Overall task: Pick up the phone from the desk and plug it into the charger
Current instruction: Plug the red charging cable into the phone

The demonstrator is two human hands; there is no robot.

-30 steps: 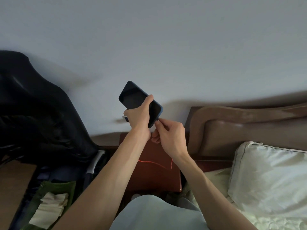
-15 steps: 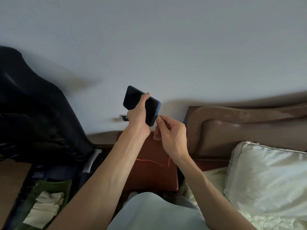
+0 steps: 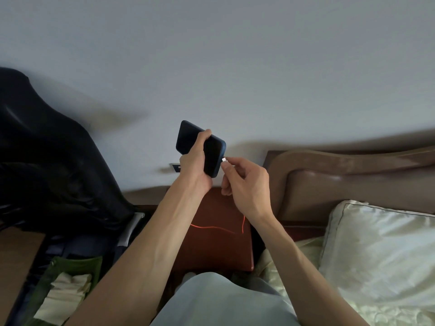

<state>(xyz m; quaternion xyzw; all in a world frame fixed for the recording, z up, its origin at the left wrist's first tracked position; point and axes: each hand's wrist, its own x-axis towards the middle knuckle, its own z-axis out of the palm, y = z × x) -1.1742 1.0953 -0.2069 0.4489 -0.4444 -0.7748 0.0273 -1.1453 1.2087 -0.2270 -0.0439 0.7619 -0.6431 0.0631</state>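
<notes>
Phone [image 3: 200,147] is off the desk [image 3: 219,245] in our left hand [image 3: 195,163], fingers wrapped round it. Our right hand [image 3: 244,184] pinches the connector [image 3: 224,159] (on the orange cable [image 3: 216,228]) at its end; we cannot tell whether it is seated yet, so 1 step may remain.

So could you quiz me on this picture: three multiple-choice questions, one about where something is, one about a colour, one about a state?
1. Where is the pillow?
A. at the right, on the bed
B. on the red table
C. under the black jacket

2. What colour is the cable on the table?
A. green
B. orange-red
C. white

3. How is the phone held?
A. lying on the table
B. in the right hand
C. in the left hand, above the table

Answers:
1 A, it lies below the headboard.
2 B, a glowing orange-red line.
3 C, the left hand grips it while the right hand brings the plug to its end.
</notes>
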